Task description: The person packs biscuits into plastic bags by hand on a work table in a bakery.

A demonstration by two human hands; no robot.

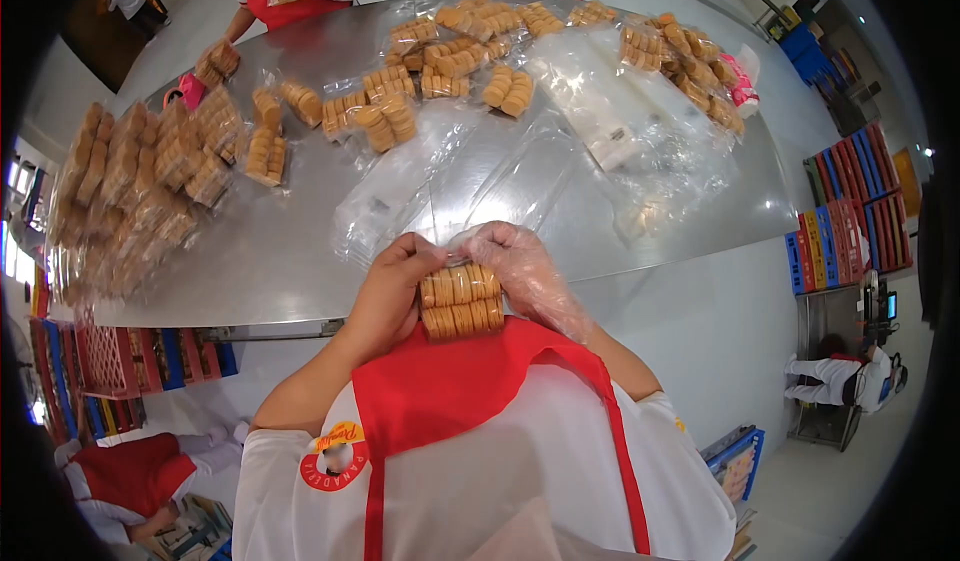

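Head view: the bare left hand (398,273) and plastic-gloved right hand (525,273), close together, both pinch the top of a clear packet of stacked biscuits (461,303) above the red apron (440,391), just beside the steel table (270,276) bearing loose plastic bags (395,186)

badge (335,459) on white shirt (272,476) reading "PANADERIA" around its red rim, yellow tag (340,436) above, red script, not clearly legible

Smooth shiny metal table (290,261), crinkled glossy plastic bags (585,91), glossy plastic biscuit packet (461,303), matt cloth apron (440,391)
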